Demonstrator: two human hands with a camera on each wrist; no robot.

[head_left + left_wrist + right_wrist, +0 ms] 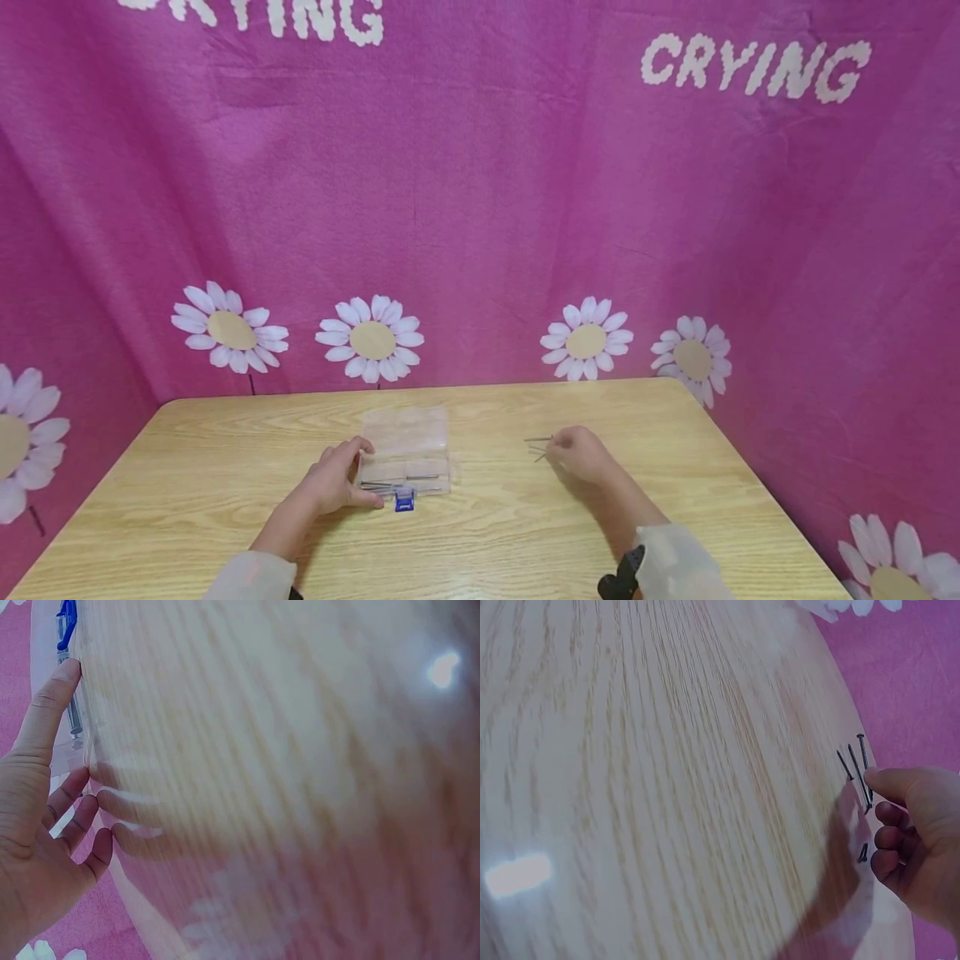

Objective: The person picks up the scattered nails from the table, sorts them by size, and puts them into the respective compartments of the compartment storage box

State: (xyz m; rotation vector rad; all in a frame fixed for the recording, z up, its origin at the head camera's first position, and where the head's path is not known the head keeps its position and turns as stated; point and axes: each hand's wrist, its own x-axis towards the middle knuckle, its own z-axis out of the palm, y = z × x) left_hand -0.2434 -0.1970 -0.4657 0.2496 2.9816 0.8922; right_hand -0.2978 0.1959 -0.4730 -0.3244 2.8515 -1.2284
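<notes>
A clear plastic box (405,468) lies on the table with its see-through lid (405,429) folded back and a blue latch (404,500) at the front. Several metal nails (422,477) lie inside it. My left hand (333,479) holds the box's left end, thumb at the front corner and fingers along the side. To the right, my right hand (581,454) pinches a nail (862,746) between thumb and forefinger, its other fingers curled. Two more nails (844,763) lie beside the fingertips, and a short one (863,853) is below them near the curled fingers.
The wooden table (480,542) has rounded back corners. Behind it and on both sides hangs a pink curtain (480,208) with white daisies and lettering. Bare wood separates the box from the loose nails.
</notes>
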